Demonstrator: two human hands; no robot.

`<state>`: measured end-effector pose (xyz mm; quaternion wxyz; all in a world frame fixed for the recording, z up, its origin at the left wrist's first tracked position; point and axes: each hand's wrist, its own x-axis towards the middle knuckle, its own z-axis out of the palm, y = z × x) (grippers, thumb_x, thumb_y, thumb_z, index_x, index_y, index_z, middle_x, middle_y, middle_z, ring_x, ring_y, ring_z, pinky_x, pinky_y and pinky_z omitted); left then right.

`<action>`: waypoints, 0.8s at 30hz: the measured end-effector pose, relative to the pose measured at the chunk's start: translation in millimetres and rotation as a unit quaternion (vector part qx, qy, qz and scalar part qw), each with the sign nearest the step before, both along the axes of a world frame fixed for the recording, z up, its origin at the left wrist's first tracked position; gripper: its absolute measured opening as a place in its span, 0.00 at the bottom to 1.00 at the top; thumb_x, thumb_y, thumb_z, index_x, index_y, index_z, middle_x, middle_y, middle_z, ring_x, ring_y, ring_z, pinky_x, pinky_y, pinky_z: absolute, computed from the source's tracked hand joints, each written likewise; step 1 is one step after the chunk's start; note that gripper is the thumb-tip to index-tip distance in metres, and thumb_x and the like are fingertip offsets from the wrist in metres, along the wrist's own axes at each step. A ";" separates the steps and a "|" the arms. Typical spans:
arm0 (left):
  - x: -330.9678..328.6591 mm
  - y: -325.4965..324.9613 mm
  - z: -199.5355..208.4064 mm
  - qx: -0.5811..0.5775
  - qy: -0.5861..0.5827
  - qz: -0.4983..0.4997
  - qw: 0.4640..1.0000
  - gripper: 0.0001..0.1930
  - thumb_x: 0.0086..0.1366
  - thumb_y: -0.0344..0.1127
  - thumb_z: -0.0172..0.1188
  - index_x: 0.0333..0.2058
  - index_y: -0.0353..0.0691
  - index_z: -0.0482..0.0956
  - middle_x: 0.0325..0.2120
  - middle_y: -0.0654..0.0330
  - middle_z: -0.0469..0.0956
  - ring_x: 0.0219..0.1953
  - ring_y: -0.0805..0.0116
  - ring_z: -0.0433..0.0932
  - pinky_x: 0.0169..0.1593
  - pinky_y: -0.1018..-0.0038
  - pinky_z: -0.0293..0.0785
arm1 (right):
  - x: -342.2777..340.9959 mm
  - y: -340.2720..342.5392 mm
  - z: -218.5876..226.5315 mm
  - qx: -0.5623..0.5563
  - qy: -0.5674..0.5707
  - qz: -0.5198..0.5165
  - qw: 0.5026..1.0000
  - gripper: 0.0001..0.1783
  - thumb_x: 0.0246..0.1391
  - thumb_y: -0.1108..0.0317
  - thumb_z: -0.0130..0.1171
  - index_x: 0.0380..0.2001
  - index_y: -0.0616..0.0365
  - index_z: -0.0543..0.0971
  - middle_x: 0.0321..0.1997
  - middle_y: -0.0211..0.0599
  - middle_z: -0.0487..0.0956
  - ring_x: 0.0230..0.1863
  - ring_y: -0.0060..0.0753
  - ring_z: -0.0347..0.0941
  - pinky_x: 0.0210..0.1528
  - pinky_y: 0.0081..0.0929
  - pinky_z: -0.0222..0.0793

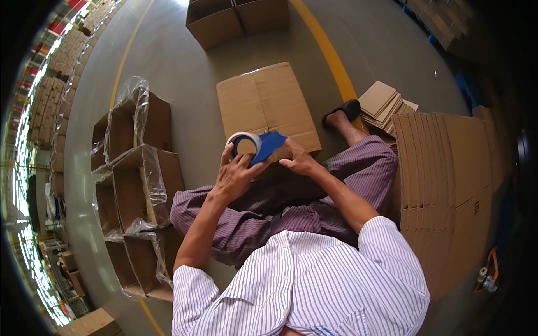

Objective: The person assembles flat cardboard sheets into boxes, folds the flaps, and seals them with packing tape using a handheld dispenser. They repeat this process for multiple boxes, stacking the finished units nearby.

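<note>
Grey concrete floor (185, 67), marked with yellow painted lines (330, 56). On it: one closed cardboard box (266, 106) at centre; open plastic-lined cartons (134, 168) in a row at left; two more cartons (235, 19) at top; flattened cardboard sheets (443, 190) stacked at right; folded cardboard pieces (384, 103) beside them.

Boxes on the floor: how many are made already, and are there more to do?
Done: several open boxes lined with clear plastic. In hand: the left hand holds a blue tape dispenser, the right hand rests on one closed box. Left: a big stack of flat cardboard.
</note>
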<state>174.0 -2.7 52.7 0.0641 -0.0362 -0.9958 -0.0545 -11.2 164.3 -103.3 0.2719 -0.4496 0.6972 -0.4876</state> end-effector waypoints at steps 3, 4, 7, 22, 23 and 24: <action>20.1 1.4 7.8 -0.058 0.026 -0.054 0.997 0.42 0.52 0.28 0.65 0.62 0.77 0.60 0.43 0.60 0.77 0.48 0.64 0.78 0.70 0.49 0.42 | -2.5 29.9 52.0 -0.042 -0.083 -0.049 0.994 0.60 0.42 0.69 0.72 0.71 0.53 0.45 0.75 0.45 0.50 0.74 0.49 0.50 0.71 0.42 0.50; 21.9 1.3 9.0 -0.054 0.027 -0.064 0.996 0.43 0.53 0.27 0.65 0.62 0.77 0.60 0.43 0.60 0.77 0.48 0.64 0.78 0.70 0.50 0.42 | -2.2 35.7 69.2 -0.061 -0.039 -0.042 0.996 0.60 0.41 0.69 0.73 0.71 0.54 0.45 0.75 0.46 0.50 0.74 0.49 0.49 0.72 0.41 0.50; 22.7 2.9 14.0 -0.047 0.036 -0.101 0.993 0.42 0.54 0.25 0.64 0.64 0.69 0.59 0.42 0.62 0.78 0.48 0.65 0.78 0.72 0.53 0.42 | 9.6 45.3 115.9 -0.146 0.131 -0.056 0.979 0.54 0.39 0.69 0.75 0.68 0.55 0.57 0.70 0.49 0.60 0.71 0.48 0.56 0.70 0.40 0.54; 19.2 -3.0 9.5 0.313 -0.294 -0.034 0.902 0.25 0.58 0.56 0.65 0.42 0.39 0.80 0.32 0.51 0.82 0.44 0.55 0.80 0.71 0.45 0.37 | 34.2 81.8 81.5 0.087 -0.373 -0.063 0.922 0.06 0.59 0.71 0.61 0.35 0.64 0.81 0.32 0.34 0.83 0.31 0.23 0.79 0.36 0.20 0.77; 16.9 -10.7 5.3 0.301 -0.292 -0.023 0.908 0.27 0.57 0.60 0.64 0.40 0.39 0.82 0.30 0.52 0.82 0.43 0.56 0.81 0.71 0.46 0.38 | 28.1 79.7 74.5 0.069 -0.386 -0.067 0.918 0.07 0.59 0.71 0.62 0.35 0.65 0.81 0.32 0.35 0.83 0.31 0.23 0.79 0.35 0.20 0.77; 16.4 -22.0 1.5 0.288 -0.290 -0.015 0.912 0.30 0.56 0.64 0.63 0.37 0.38 0.83 0.29 0.52 0.82 0.42 0.58 0.81 0.71 0.48 0.39 | 16.9 80.6 67.9 0.050 -0.399 -0.074 0.913 0.08 0.59 0.70 0.62 0.36 0.65 0.81 0.32 0.36 0.83 0.31 0.23 0.79 0.35 0.21 0.77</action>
